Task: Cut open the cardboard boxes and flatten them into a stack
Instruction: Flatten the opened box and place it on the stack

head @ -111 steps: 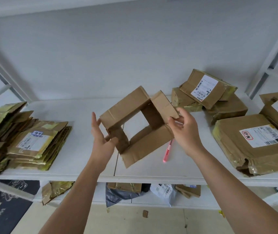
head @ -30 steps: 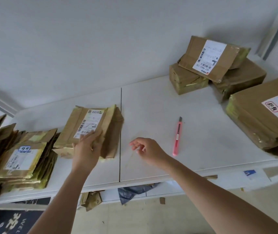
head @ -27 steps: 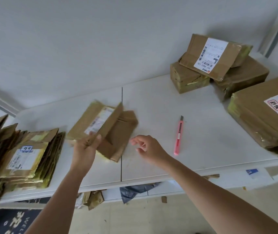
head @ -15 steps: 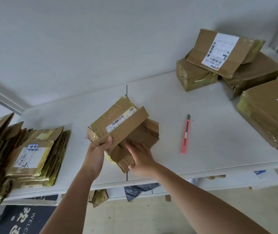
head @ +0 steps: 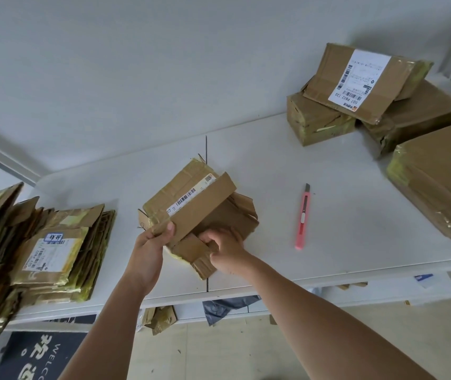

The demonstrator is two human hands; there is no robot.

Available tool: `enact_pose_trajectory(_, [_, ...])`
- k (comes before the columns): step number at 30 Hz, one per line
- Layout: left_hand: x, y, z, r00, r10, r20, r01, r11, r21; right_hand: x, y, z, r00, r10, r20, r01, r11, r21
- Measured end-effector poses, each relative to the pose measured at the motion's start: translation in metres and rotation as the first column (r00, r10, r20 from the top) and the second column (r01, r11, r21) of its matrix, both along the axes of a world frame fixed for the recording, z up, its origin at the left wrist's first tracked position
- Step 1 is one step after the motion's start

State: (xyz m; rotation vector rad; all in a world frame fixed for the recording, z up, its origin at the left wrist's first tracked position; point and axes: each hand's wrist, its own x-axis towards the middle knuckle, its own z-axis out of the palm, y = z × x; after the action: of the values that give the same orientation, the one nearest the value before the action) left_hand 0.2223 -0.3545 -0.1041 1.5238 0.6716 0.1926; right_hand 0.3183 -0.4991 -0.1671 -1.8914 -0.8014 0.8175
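Cardboard box [head: 199, 207], cut open and mostly collapsed, lies in the head view near the front edge of a white table [head: 356, 215], over the seam between its two panels. It carries a barcode label along one taped side, and its loose flaps stick out toward the person. The left hand [head: 150, 245] grasps the near left corner, thumb on top of a long flap. The right hand [head: 227, 248] has its fingers curled round a small flap at the near end. A pink utility knife [head: 302, 216] lies on the table to the right of the box, apart from it. At the left edge sits a stack of flattened boxes [head: 51, 256], the top one labelled. At the back right, three sealed boxes [head: 367, 94] are piled together, and a larger taped box [head: 438, 182] sits at the right edge. Below the table, a dark welcome mat [head: 35, 355] lies on the floor.
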Motion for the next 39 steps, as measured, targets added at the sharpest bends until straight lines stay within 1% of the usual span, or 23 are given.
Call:
enact_pose_trajectory(2, [-0.003, 0.001, 0.002, 1.000, 0.008, -0.001, -0.008, 1.000, 0.008, -0.001, -0.007, -0.001, 0.999, 0.019, -0.045, -0.017, 0.999, 0.036])
enact_pose_trajectory(6, [-0.009, -0.001, 0.001, 1.000, 0.011, -0.019, -0.010, 0.998, 0.064, -0.013, -0.020, -0.009, 0.962, 0.183, 0.202, -0.185, 0.983, -0.011])
enact_pose_trajectory(9, [-0.010, -0.012, 0.004, 0.999, 0.006, -0.041, 0.001, 0.987, 0.162, -0.017, -0.033, -0.008, 0.947, 0.256, 0.196, -0.258, 0.966, -0.013])
enact_pose_trajectory(11, [-0.016, -0.014, 0.006, 0.999, -0.008, -0.038, 0.015, 0.981, 0.192, -0.016, -0.046, 0.001, 0.951, 0.230, 0.207, -0.242, 0.970, 0.035])
enact_pose_trajectory(12, [-0.022, -0.012, 0.006, 0.998, -0.012, -0.058, 0.022, 0.982, 0.189, -0.014, -0.052, 0.008, 0.958, 0.144, 0.249, -0.172, 0.981, 0.093])
enact_pose_trajectory(13, [-0.031, -0.007, 0.004, 0.996, -0.007, -0.090, 0.024, 0.982, 0.187, -0.011, -0.057, 0.014, 0.941, 0.003, 0.339, -0.075, 0.977, 0.199])
enact_pose_trajectory(15, [-0.053, 0.002, -0.004, 0.967, -0.028, -0.252, 0.093, 0.964, 0.249, -0.002, -0.064, 0.024, 0.806, -0.322, 0.497, 0.083, 0.892, 0.445])
enact_pose_trajectory(16, [-0.064, 0.003, -0.012, 0.944, -0.059, -0.323, 0.156, 0.947, 0.282, 0.006, -0.063, 0.024, 0.744, -0.419, 0.521, 0.131, 0.856, 0.501])
enact_pose_trajectory(17, [-0.072, 0.001, -0.019, 0.929, -0.073, -0.362, 0.189, 0.936, 0.297, 0.014, -0.058, 0.024, 0.704, -0.461, 0.540, 0.165, 0.846, 0.507])
enact_pose_trajectory(18, [-0.077, -0.001, -0.025, 0.924, -0.061, -0.378, 0.187, 0.933, 0.307, 0.021, -0.051, 0.023, 0.690, -0.456, 0.563, 0.185, 0.862, 0.472])
enact_pose_trajectory(19, [-0.075, -0.004, -0.027, 0.915, -0.039, -0.401, 0.185, 0.925, 0.332, 0.026, -0.041, 0.023, 0.708, -0.401, 0.581, 0.186, 0.900, 0.395])
enact_pose_trajectory(20, [-0.070, -0.004, -0.029, 0.898, -0.019, -0.440, 0.209, 0.897, 0.389, 0.029, -0.031, 0.021, 0.758, -0.302, 0.579, 0.155, 0.945, 0.289])
enact_pose_trajectory(22, [-0.058, -0.007, -0.026, 0.839, 0.052, -0.542, 0.301, 0.785, 0.541, 0.031, -0.009, 0.015, 0.849, -0.025, 0.528, 0.004, 0.999, 0.042])
enact_pose_trajectory(23, [-0.053, -0.008, -0.027, 0.830, 0.111, -0.547, 0.297, 0.742, 0.601, 0.030, 0.000, 0.012, 0.868, 0.099, 0.487, -0.063, 0.994, -0.088])
enact_pose_trajectory(25, [-0.044, -0.011, -0.032, 0.832, 0.223, -0.509, 0.240, 0.681, 0.691, 0.026, 0.017, 0.002, 0.853, 0.263, 0.451, -0.126, 0.942, -0.311])
enact_pose_trajectory(27, [-0.039, -0.014, -0.039, 0.832, 0.323, -0.450, 0.177, 0.615, 0.768, 0.021, 0.025, -0.011, 0.799, 0.357, 0.483, -0.108, 0.876, -0.470])
enact_pose_trajectory(28, [-0.037, -0.015, -0.043, 0.817, 0.364, -0.448, 0.180, 0.577, 0.797, 0.019, 0.027, -0.016, 0.775, 0.382, 0.503, -0.088, 0.854, -0.513])
enact_pose_trajectory(29, [-0.035, -0.017, -0.047, 0.794, 0.395, -0.462, 0.211, 0.534, 0.819, 0.019, 0.030, -0.016, 0.760, 0.393, 0.517, -0.074, 0.843, -0.532])
enact_pose_trajectory(31, [-0.034, -0.019, -0.055, 0.809, 0.392, -0.439, 0.278, 0.403, 0.872, 0.023, 0.037, -0.011, 0.742, 0.390, 0.546, -0.047, 0.842, -0.538])
enact_pose_trajectory(33, [-0.034, -0.022, -0.067, 0.848, 0.305, -0.434, 0.327, 0.343, 0.881, 0.025, 0.045, -0.008, 0.686, 0.381, 0.620, 0.003, 0.850, -0.526])
enact_pose_trajectory(34, [-0.035, -0.021, -0.077, 0.885, 0.285, -0.369, 0.272, 0.328, 0.905, 0.024, 0.048, -0.009, 0.654, 0.366, 0.662, 0.035, 0.860, -0.509])
enact_pose_trajectory(36, [-0.037, -0.014, -0.091, 0.911, 0.312, -0.271, 0.161, 0.335, 0.928, 0.020, 0.048, -0.018, 0.644, 0.299, 0.704, 0.075, 0.892, -0.447])
enact_pose_trajectory(39, [-0.042, -0.002, -0.098, 0.884, 0.307, -0.352, 0.201, 0.429, 0.880, 0.019, 0.046, -0.032, 0.664, 0.227, 0.712, 0.101, 0.917, -0.386])
